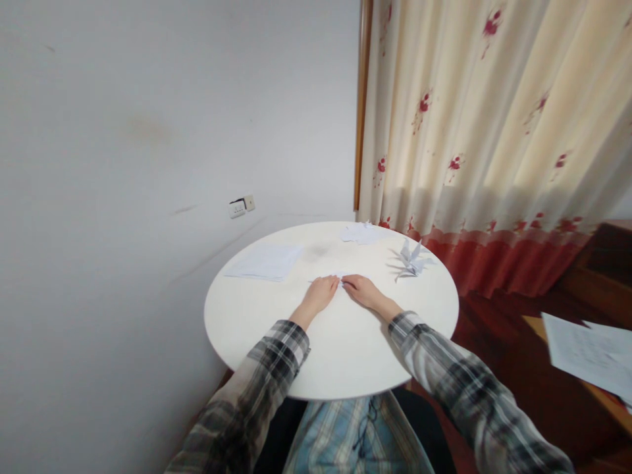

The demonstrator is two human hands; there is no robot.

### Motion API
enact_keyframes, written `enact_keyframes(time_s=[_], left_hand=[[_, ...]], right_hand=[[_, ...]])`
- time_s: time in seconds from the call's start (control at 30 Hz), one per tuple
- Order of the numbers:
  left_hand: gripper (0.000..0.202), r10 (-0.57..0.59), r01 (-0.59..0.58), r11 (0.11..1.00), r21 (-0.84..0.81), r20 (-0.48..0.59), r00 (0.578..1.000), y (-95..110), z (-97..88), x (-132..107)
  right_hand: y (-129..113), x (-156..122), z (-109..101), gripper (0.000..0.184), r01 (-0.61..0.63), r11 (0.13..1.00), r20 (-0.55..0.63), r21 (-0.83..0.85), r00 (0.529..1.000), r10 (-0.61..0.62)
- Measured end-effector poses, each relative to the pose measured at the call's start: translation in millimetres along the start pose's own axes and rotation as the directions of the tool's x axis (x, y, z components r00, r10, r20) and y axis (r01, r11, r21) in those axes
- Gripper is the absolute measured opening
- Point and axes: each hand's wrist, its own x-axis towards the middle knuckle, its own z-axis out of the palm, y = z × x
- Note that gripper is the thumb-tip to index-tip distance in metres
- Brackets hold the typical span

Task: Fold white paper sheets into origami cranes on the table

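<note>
My left hand (322,293) and my right hand (361,289) rest side by side on a round white table (276,342), fingertips meeting over a small piece of white paper (340,279). Both hands have their fingers curled and pressed down on that paper, which is mostly hidden under them. A folded paper crane (411,261) stands on the table to the right of my right hand. A flat stack of white sheets (264,262) lies to the left, beyond my left hand.
Crumpled white paper (363,232) lies at the table's far edge. A wall with a socket (241,207) is on the left. A floral curtain (494,145) hangs behind. Papers (582,352) lie on a wooden surface at the right.
</note>
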Motion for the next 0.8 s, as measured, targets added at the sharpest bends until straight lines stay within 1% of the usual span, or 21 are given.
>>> enact_keyframes(time_s=[0.13,0.27,0.6,0.7,0.8], left_hand=[[0.035,0.016,-0.017,1.0,-0.02,-0.037,0.999,-5.1,1.8,0.1],[0.033,0.0,0.0,1.0,-0.001,-0.027,1.0,-4.4,0.4,-1.0],[0.03,-0.043,0.043,0.998,0.034,-0.01,0.999,2.9,-6.7,-1.3],[0.029,-0.031,0.032,0.998,0.047,-0.013,0.999,3.2,-7.8,-1.6],[0.03,0.005,-0.003,0.996,0.09,-0.02,1.0,3.0,-7.9,-1.6]], right_hand=[[4.4,0.0,0.9,0.025,-0.012,1.0,-0.027,-0.027,1.0,0.012],[5.7,-0.2,0.9,0.024,-0.02,0.999,-0.055,-0.037,0.998,0.018],[5.1,-3.0,-0.4,0.019,-0.041,0.997,-0.048,-0.07,0.998,0.038],[3.5,-4.1,-2.2,0.017,-0.058,0.995,-0.06,-0.079,0.997,0.054],[3.7,-3.9,-2.5,0.016,-0.076,0.994,-0.069,-0.083,0.995,0.071]])
